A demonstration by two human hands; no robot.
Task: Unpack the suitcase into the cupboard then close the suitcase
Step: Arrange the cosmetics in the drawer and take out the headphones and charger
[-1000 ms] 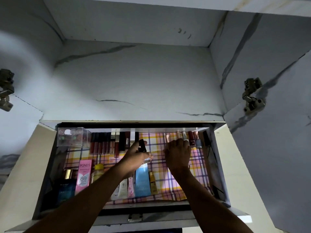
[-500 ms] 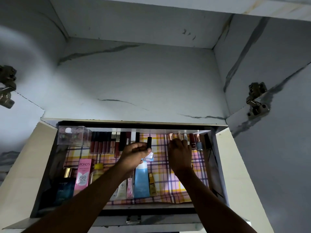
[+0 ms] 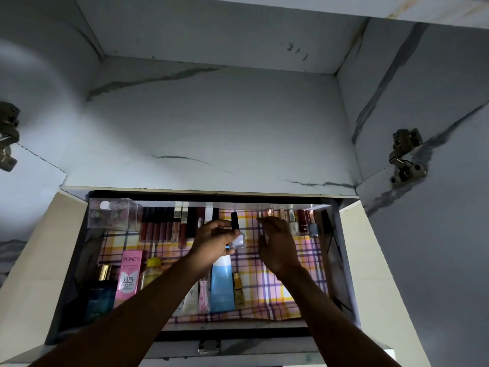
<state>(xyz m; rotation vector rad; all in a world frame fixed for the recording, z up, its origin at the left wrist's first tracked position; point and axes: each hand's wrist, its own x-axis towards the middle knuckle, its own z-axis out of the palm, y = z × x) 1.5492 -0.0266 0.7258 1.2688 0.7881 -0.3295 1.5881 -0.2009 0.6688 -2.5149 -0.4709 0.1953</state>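
Centre frame, over drawer point(image 3: 341, 260): left hand point(image 3: 214, 242) pinching small black-capped bottle point(image 3: 236, 231), right hand point(image 3: 277, 245) loose, holding nothing. Placing step; next, likely stand bottle beside nail-polish row point(image 3: 299, 221).

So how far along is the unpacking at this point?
Well along: lip glosses, a Pond's box and nail polishes already sit in the drawer. The left hand holds a black-capped bottle; the right hand hovers open. No suitcase shows, so closing it remains.

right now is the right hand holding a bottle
No, the right hand is open with nothing in it, while the left hand grips the black-capped bottle.
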